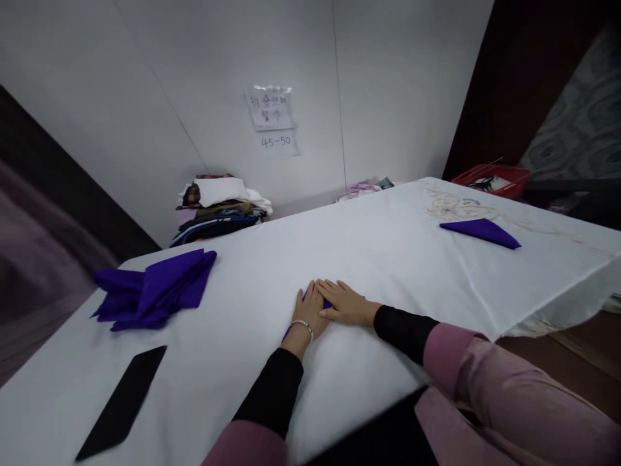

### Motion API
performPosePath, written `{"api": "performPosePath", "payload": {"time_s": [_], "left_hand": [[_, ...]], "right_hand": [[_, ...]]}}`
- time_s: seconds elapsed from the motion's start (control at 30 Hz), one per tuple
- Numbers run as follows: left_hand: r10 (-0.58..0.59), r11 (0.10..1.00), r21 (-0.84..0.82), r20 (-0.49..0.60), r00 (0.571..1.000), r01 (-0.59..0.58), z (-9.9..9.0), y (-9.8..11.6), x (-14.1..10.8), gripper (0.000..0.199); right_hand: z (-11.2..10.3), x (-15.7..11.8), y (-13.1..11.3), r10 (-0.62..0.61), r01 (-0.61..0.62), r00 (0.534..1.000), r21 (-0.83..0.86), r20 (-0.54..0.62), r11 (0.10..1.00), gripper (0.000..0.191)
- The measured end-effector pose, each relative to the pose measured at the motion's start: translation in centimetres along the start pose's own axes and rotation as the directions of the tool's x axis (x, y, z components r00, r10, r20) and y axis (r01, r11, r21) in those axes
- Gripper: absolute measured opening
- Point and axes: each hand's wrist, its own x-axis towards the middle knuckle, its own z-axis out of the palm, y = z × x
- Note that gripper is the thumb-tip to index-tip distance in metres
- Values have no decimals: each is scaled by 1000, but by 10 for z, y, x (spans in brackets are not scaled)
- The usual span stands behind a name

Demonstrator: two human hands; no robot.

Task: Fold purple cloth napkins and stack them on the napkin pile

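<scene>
My left hand [310, 312] lies flat, pressing on a folded purple cloth [328, 304] near the middle of the table. Beside it, my right hand [343, 303] also rests flat on the same cloth, its fingertips touching the left hand. Both hands cover most of the cloth, so only small bits of purple show between and around them. At the left lies a loose, crumpled heap of purple cloth [169, 288]. Far to the right sits another purple cloth [480, 231], folded into a neat triangular shape.
A white cloth [233, 375] covers the table. A flat black strip [123, 401] lies front left. Behind the table, a stack of folded fabrics [218, 210] stands by the wall. A red basket [492, 180] is at the far right; paper signs [272, 120] hang on the wall.
</scene>
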Motion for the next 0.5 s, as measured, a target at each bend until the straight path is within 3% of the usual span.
{"api": "performPosePath", "payload": {"time_s": [0.13, 0.5], "left_hand": [[-14, 1000, -13, -31, 999, 14, 4, -1, 1, 67], [-36, 997, -77, -70, 997, 30, 6, 1, 0, 76]], "right_hand": [[9, -6, 17, 17, -17, 1000, -10, 16, 1000, 81], [3, -55, 39, 70, -64, 997, -204, 20, 977, 81]]}}
